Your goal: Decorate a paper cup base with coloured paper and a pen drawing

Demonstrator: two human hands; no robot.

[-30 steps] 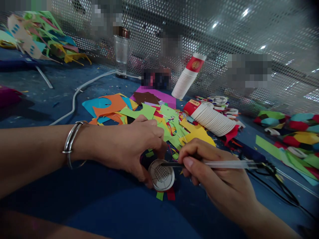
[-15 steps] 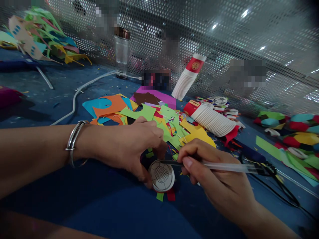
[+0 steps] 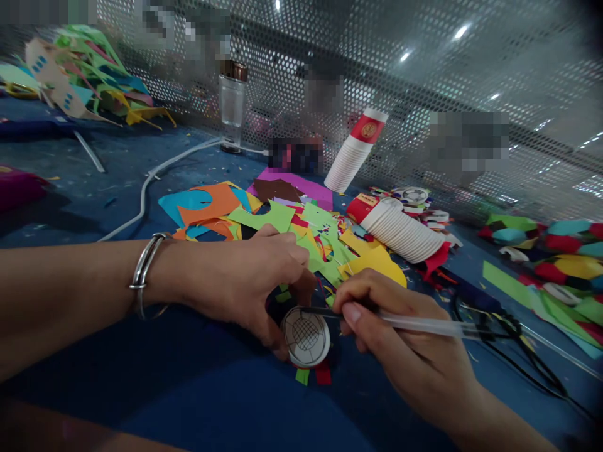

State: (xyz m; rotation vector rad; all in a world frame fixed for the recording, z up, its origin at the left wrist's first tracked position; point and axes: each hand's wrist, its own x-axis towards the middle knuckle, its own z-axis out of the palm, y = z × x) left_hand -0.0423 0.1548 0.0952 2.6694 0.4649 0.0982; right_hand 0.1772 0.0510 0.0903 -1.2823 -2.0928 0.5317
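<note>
My left hand (image 3: 257,279), with a silver bangle on the wrist, grips a small paper cup (image 3: 307,337) by its side. The cup's white round base faces up and carries a drawn grid circle with lines running out to the rim. Red and green paper strips (image 3: 323,375) stick out below it on the near side. In my right hand (image 3: 400,342) is a pen (image 3: 405,322) with a clear barrel, held in a writing grip. Its dark tip touches the upper edge of the white base.
Coloured paper scraps (image 3: 282,213) lie beyond my hands. One stack of paper cups (image 3: 351,157) leans upright and another (image 3: 400,232) lies on its side. A glass bottle (image 3: 232,103), a white cable (image 3: 144,194) and a perforated metal screen (image 3: 400,81) stand behind. A black cord (image 3: 541,376) loops at right.
The pen tip has shifted slightly left along the base's upper edge, with my right hand moving a little left. My left hand keeps its hold on the cup. The view has shifted slightly.
</note>
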